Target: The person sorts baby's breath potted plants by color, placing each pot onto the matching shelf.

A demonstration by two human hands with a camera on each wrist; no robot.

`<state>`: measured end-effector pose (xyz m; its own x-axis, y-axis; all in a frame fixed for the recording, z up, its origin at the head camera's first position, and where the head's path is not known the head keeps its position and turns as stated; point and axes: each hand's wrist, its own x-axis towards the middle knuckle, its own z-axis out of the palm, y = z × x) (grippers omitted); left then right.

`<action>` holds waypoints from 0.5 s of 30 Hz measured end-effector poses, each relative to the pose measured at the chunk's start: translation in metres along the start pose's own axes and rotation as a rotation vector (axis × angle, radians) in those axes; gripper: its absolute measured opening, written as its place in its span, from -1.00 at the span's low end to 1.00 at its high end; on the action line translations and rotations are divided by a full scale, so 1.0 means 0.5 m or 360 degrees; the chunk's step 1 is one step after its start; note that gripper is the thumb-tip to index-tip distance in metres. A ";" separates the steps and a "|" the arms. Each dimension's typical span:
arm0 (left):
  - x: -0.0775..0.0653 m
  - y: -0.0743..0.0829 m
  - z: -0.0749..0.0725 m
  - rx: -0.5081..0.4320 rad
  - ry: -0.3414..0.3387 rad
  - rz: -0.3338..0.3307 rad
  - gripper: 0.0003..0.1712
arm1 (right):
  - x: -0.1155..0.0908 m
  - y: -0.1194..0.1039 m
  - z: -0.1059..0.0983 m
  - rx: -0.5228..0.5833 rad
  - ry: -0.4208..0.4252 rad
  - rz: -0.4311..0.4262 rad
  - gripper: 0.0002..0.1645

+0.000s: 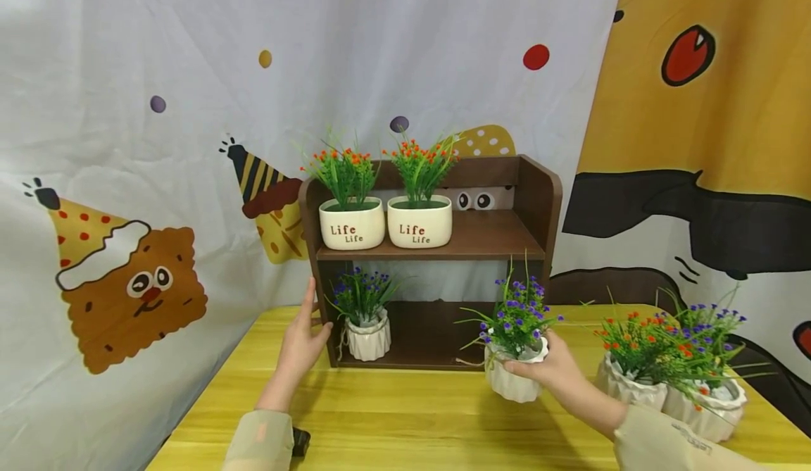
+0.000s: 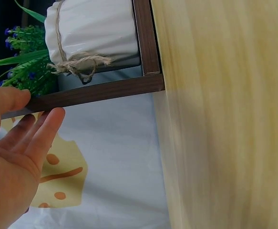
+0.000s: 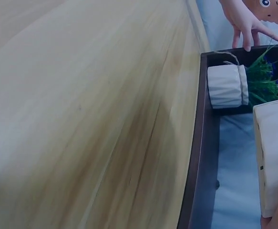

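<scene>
A dark brown two-tier shelf [image 1: 546, 207] stands on the table. My left hand [image 1: 300, 344] is at its left side panel, thumb at the front edge and fingers loosely extended along the outside, as the left wrist view also shows. In my right hand [image 1: 566, 376] is a purple-flowered plant in a white ribbed pot [image 1: 512, 381], gripped by the pot with the thumb at its rim. It is held in front of the lower tier's right end. Another purple-flowered potted plant [image 1: 369, 341] sits at the lower tier's left end, twine tied round its pot.
Two oval cream planters [image 1: 352, 230] marked "Life", with orange flowers, stand on the upper tier's left. Right of the shelf, an orange-flowered pot [image 1: 630, 383] and a purple-flowered pot [image 1: 712, 411] stand close together. A small black object [image 1: 300, 441] lies by the left sleeve.
</scene>
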<state>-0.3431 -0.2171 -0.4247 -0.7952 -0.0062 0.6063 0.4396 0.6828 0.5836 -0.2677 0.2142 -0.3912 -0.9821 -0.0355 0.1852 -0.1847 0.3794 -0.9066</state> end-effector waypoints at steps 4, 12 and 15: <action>0.002 -0.001 0.000 0.0017 0.0009 0.0019 0.20 | 0.006 0.005 0.020 0.0113 -0.0016 0.0010 0.01; 0.001 -0.003 0.000 0.0021 0.0005 0.0020 0.21 | 0.013 0.023 0.067 0.0183 -0.0059 -0.0015 0.01; 0.000 -0.004 0.000 0.0015 0.0005 0.0015 0.21 | 0.014 0.028 0.083 0.0175 -0.0048 -0.0007 -0.01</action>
<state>-0.3440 -0.2185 -0.4259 -0.7897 -0.0021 0.6135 0.4431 0.6897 0.5727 -0.2789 0.1810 -0.4183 -0.9817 -0.0651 0.1792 -0.1903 0.2755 -0.9423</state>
